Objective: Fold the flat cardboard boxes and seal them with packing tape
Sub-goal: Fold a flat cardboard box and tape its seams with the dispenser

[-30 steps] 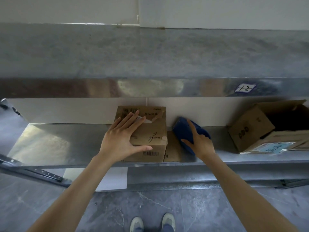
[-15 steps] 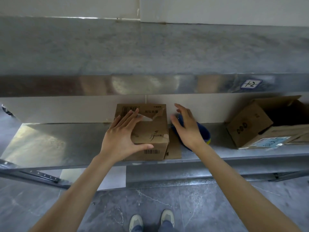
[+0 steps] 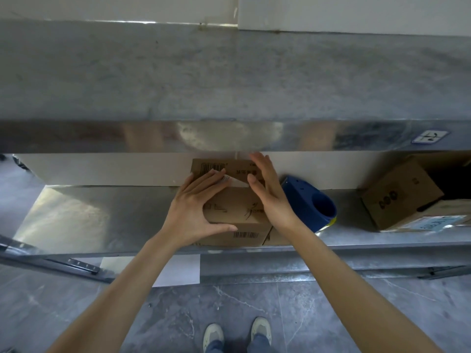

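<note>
Cardboard, brown and corrugated, made up the small box [image 3: 235, 201] I had to watch, and it sat on the steel shelf [image 3: 102, 215] at the middle of the shelf's front edge. The left hand [image 3: 196, 207] lay spread across the box top with its fingers straight and its thumb along the front upper edge, pressing down and gripping nothing. The right hand [image 3: 267, 197] was flat too, fingers together and straight against the top right side of the box. It held nothing, and I could not tell how firmly it touched.

A white label [image 3: 235, 181] curled up from the top between the 2 hands. The blue tape dispenser [image 3: 305, 202] rested on the same shelf, further toward its right end and just beyond the right hand, with no hand on it. An open carton [image 3: 400, 194] stood at the right end of the shelf.

I judged the box light and probably empty. Its walls looked stiff, but the top flaps looked soft enough to sag or spring up, and the smooth steel would let it slide. I would have held it by 2 opposite side walls, low near the corners, with 1 palm keeping the flaps level for the tape. The torn upper edge looked too weak to pull on.
</note>
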A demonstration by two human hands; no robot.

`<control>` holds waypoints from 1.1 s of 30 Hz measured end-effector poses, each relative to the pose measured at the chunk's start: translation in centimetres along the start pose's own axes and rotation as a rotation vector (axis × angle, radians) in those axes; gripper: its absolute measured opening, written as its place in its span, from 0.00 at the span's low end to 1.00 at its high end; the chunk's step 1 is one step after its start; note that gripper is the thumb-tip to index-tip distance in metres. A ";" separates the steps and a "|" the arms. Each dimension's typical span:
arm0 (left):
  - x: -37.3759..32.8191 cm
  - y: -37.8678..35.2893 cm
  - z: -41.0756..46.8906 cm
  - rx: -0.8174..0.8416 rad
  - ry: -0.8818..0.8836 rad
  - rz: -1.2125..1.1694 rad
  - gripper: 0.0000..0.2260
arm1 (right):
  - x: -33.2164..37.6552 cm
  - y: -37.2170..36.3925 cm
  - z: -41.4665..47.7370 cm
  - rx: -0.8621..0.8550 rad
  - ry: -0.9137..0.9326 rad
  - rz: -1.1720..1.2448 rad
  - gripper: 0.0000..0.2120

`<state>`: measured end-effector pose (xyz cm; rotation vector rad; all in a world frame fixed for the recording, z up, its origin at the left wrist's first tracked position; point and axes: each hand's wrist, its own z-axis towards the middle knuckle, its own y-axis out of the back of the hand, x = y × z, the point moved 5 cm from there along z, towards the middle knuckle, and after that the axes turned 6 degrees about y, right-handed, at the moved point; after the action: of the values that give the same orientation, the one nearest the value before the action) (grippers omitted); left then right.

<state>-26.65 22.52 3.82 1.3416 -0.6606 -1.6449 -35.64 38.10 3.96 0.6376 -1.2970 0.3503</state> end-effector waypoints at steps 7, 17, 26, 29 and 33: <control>0.6 0.2 0.0 -0.046 0.105 -0.174 0.49 | 0.2 0.1 -0.2 0.052 0.174 -0.421 0.27; 1.0 -0.2 -0.3 -0.007 0.077 -0.128 0.48 | 0.5 -1.0 0.5 0.488 0.288 -1.035 0.35; 0.5 0.0 -0.7 0.046 0.006 0.089 0.45 | 0.7 -1.0 0.5 0.495 0.268 -1.073 0.33; 0.6 -0.1 -0.6 0.056 0.019 0.087 0.47 | 0.4 -0.8 0.5 0.418 0.261 -1.029 0.34; 0.9 0.0 -0.5 -0.023 0.102 -0.119 0.52 | 0.3 -0.3 0.1 0.172 0.181 -0.690 0.31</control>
<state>-26.14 21.82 3.25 1.4617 -0.5090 -1.6604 -35.51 37.78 4.17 1.1237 -0.8125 -0.0524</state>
